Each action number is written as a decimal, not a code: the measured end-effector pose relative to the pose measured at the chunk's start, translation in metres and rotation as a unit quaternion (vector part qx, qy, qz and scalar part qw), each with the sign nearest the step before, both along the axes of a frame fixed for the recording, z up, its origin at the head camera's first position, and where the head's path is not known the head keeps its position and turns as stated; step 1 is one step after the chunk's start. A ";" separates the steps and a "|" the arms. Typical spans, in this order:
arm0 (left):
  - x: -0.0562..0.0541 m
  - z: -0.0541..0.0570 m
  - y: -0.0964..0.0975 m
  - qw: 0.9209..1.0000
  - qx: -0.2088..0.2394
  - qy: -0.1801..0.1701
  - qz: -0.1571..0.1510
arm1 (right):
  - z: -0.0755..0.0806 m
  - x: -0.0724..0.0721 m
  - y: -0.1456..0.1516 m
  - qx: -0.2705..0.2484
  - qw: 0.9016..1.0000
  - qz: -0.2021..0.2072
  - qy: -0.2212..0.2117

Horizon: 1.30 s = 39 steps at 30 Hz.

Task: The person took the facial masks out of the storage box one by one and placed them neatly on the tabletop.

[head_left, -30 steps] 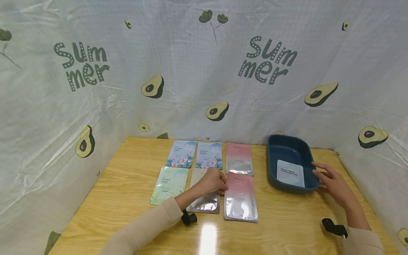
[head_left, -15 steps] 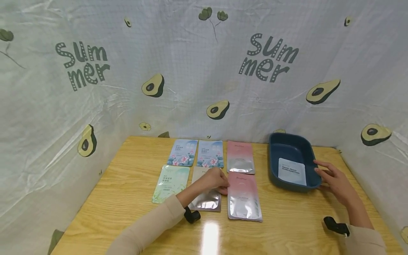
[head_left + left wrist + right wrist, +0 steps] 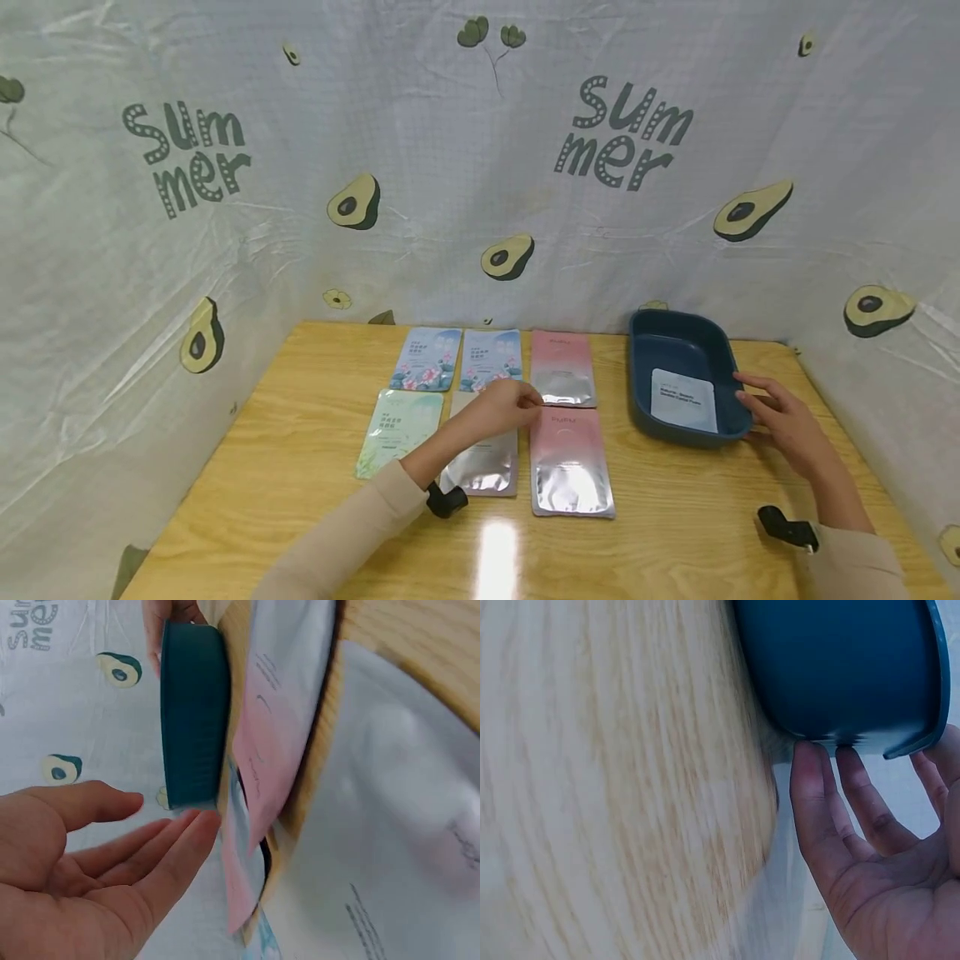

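My left hand (image 3: 491, 414) hovers over the upper part of a silver face mask packet (image 3: 483, 467); in the left wrist view its loosely bent fingers hold nothing. Just right of it lies a pink-and-silver face mask packet (image 3: 572, 467), with a second pink packet (image 3: 562, 367) directly behind. My right hand (image 3: 791, 429) touches the right wall of a dark blue basin (image 3: 645, 421). In the right wrist view, its extended fingertips (image 3: 808, 761) meet the basin's outer side. A white packet (image 3: 684, 400) lies inside the basin.
Two blue floral packets (image 3: 427, 358) lie at the back left, and a green packet (image 3: 399, 433) sits in front of them. A printed curtain (image 3: 420, 150) hangs behind the wooden table (image 3: 300, 467) and along its sides.
My left hand has let go of the front pink packet's left edge and lifted slightly away; that packet has shifted a little to the right. My right hand has stayed at the basin.
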<state>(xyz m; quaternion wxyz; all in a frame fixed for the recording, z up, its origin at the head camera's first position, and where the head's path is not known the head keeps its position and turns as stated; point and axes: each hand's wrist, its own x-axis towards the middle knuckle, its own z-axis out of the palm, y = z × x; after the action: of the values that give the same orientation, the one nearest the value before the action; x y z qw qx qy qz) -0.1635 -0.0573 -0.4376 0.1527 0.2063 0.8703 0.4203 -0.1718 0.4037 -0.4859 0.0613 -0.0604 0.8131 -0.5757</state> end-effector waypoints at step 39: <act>-0.089 0.013 0.237 0.976 -0.204 0.042 -0.064 | 0.003 0.004 -0.002 -0.001 1.000 0.001 -0.004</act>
<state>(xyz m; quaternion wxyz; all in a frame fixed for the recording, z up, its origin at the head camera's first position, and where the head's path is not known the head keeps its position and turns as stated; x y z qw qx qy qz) -0.2521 0.1801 -0.4251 0.1817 0.2434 0.9283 0.2144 -0.1681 0.4022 -0.4829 0.0649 -0.0590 0.8122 -0.5767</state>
